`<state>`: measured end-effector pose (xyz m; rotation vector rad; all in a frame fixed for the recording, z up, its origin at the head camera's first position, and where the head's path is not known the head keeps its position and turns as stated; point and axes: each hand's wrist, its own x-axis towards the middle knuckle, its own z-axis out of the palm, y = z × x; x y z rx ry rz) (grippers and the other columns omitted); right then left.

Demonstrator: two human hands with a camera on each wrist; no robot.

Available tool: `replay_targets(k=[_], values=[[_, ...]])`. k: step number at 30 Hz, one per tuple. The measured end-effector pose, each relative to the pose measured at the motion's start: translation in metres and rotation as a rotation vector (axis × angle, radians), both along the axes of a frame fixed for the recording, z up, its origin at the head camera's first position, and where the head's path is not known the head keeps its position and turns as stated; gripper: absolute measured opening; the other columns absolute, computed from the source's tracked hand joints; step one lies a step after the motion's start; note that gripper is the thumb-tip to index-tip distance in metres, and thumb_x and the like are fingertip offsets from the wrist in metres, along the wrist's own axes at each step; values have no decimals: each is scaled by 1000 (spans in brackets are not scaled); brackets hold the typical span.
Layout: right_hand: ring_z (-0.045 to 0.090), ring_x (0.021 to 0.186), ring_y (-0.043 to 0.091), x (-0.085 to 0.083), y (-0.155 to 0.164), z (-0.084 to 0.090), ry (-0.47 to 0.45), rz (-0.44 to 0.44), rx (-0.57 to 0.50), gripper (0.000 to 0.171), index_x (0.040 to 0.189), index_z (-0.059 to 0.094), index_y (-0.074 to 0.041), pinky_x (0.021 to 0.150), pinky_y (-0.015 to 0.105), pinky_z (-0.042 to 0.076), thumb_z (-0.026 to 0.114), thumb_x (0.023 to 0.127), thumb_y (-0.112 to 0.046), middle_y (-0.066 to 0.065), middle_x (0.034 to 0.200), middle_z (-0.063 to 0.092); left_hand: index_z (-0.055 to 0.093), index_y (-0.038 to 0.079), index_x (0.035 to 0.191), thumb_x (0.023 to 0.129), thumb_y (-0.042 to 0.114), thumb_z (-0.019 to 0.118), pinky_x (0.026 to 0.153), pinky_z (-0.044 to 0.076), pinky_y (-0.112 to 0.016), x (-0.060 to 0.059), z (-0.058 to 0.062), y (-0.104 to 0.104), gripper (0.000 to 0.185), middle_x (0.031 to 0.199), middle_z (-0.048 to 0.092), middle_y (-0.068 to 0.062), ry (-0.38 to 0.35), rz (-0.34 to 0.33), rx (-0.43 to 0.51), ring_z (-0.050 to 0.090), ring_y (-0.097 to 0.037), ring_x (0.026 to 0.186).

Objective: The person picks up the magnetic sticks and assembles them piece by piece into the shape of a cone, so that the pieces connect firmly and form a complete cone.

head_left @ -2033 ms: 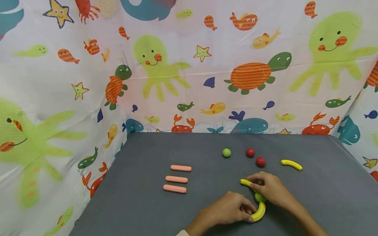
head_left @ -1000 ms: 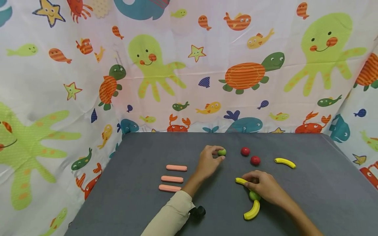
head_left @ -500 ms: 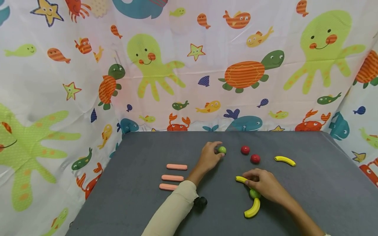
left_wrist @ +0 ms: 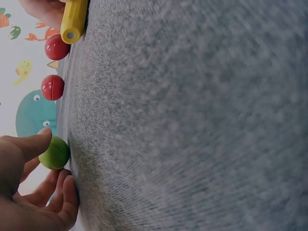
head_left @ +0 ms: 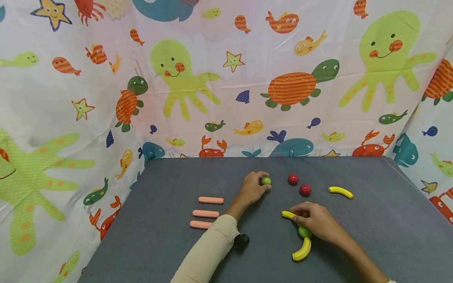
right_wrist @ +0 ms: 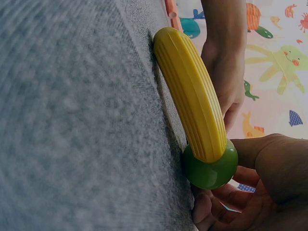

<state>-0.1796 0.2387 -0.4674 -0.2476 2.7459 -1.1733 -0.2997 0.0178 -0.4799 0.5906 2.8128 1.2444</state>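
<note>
on grey table, left fingers pinch green ball; right fingers grip banana.

From my remote seat I log, on the grey table: three pink sticks in a stacked row at left; two red balls side by side toward the back; one loose yellow banana at right. Behind the table I note a sea-creature printed curtain.
</note>
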Motion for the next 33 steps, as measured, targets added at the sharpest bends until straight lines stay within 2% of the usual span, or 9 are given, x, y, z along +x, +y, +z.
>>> replay_targets(k=[9,18,26,33], values=[[62,85,15,-2,-1,0,-3,1,6,25,117,78,-6,69,28,51,80,96,-19,-1,98,72,74,8,127,95,13,81,89,51,-31,2,-2,-5,34,118,70,-10,16,3,18,62,-21,103],[63,85,15,-1,-3,2,-9,2,7,23,115,79,-5,68,28,52,80,95,-15,0,99,72,72,7,133,99,14,77,82,51,-27,9,-1,-12,35,111,69,-9,29,-50,78,63,-18,95],[62,83,14,0,-3,0,7,-17,29,21,113,80,-6,67,27,51,80,94,-14,-1,97,71,73,15,135,104,23,72,84,56,-29,23,5,-16,32,118,72,-4,-30,-73,138,71,-16,103],[62,83,14,0,-4,1,0,-21,35,20,113,80,-6,67,27,51,80,94,-14,0,97,71,74,16,131,96,24,81,80,56,-24,35,7,-18,36,120,74,-3,-91,-83,201,71,-15,101]])
